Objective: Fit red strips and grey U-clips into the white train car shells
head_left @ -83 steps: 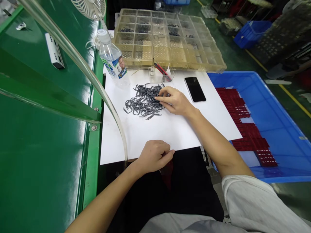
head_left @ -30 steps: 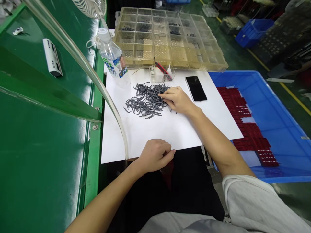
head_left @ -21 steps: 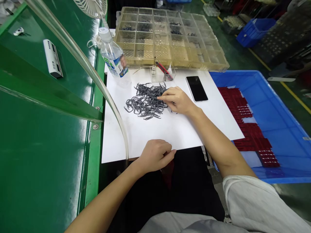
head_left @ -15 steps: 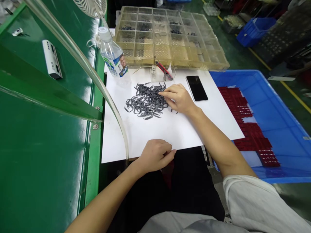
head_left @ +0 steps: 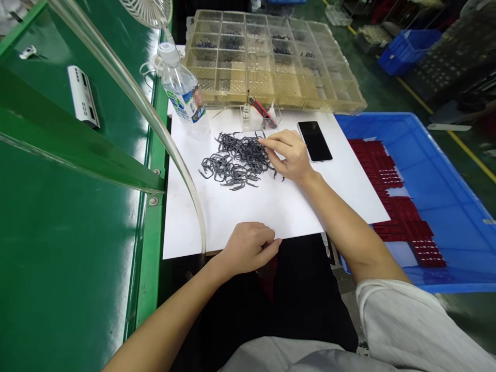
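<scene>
Notably, the right hand (head_left: 290, 156) lies palm-down, fingers curled against the right edge of a tangled pile of dark grey U-shaped clips (head_left: 232, 168) on a white board (head_left: 251, 212); no grasp can be confirmed. The left hand (head_left: 248, 249) sits loosely curled at the board's near edge, its grip undeterminable, above a partly hidden dark red item (head_left: 268, 271).

Water bottle label (head_left: 182, 106) was partly blurred. Desk fan (head_left: 146, 11) was cut off by the top edge. Contents of the clear compartment tray (head_left: 351, 101) were too small to identify. Some dark bent wire pieces (head_left: 236, 160) were hidden beneath the right hand (head_left: 289, 155).
</scene>
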Demonstrator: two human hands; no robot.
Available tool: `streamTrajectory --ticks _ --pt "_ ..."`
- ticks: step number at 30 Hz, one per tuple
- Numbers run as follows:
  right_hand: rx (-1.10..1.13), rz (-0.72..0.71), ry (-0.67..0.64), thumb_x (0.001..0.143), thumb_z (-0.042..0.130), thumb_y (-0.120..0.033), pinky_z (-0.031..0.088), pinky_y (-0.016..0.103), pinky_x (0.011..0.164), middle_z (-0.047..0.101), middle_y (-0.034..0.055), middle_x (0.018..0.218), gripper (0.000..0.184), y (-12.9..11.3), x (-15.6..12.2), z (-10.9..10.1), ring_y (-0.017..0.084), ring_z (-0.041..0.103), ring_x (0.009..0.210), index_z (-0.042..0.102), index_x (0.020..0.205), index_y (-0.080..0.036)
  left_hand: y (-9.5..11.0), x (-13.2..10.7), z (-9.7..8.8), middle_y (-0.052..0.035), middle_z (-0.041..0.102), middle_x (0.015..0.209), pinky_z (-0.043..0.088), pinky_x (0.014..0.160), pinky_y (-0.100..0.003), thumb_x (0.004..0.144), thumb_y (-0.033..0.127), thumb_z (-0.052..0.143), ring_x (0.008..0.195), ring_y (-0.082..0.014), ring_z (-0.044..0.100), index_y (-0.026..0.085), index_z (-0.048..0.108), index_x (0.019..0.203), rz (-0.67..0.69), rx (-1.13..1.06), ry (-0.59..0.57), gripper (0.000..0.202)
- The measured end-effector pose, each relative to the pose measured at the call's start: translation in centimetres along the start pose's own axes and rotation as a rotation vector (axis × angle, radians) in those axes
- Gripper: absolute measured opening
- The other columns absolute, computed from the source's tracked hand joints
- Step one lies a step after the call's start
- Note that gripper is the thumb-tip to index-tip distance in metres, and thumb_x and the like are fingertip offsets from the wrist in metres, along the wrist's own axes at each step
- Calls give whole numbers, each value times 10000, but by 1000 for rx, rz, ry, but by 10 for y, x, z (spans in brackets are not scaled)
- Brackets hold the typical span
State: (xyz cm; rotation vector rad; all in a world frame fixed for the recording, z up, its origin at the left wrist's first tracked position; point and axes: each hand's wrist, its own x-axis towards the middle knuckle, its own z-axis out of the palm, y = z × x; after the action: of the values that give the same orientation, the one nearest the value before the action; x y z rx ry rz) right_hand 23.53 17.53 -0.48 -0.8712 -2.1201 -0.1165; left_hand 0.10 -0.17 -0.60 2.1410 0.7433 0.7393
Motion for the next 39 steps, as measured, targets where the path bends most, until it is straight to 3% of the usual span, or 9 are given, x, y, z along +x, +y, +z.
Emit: streamTrajectory --ticks 7,15,21,31,35,39 --pt "0 28 26 1159 491 -298 516 482 901 800 97 1145 365 -1 1 0 281 724 1024 800 1352 -305 1 0 -1 59 338 580 225 560 -324 1042 224 558 546 -133 316 225 290 694 5 -1 -6 439" --pt "-23 25 -223 1100 523 -188 498 437 893 825 88 1158 369 1 0 4 266 734 1053 823 1301 -269 0 0 0 57 347 575 228 554 -324 1038 222 564 542 -134 317 227 290 692 8 6 8 442" --pt "54 141 -258 1103 520 -212 517 420 877 821 104 1158 386 3 2 3 269 752 1022 842 1313 -244 0 0 -1 56 347 580 232 559 -327 1043 228 559 548 -135 321 226 292 694 5 10 -5 440" --pt "17 150 -322 1055 597 -220 465 422 870 841 101 1058 333 1 1 1 277 750 967 858 1263 -227 0 0 0 51 362 581 238 559 -332 1041 244 555 549 -141 338 231 290 690 -13 18 -24 440" --pt "33 112 -301 1068 584 -240 466 433 878 853 99 1066 320 -1 1 5 280 755 988 866 1220 -240 1 0 0 50 360 578 236 558 -331 1044 247 549 544 -142 333 231 287 688 -16 21 -26 442" --pt "142 106 -218 1065 607 -264 543 435 874 873 79 1057 288 -6 3 8 262 784 955 878 1161 -259 0 0 -1 50 363 582 233 564 -331 1043 244 548 553 -143 334 232 291 690 -12 18 -25 437"
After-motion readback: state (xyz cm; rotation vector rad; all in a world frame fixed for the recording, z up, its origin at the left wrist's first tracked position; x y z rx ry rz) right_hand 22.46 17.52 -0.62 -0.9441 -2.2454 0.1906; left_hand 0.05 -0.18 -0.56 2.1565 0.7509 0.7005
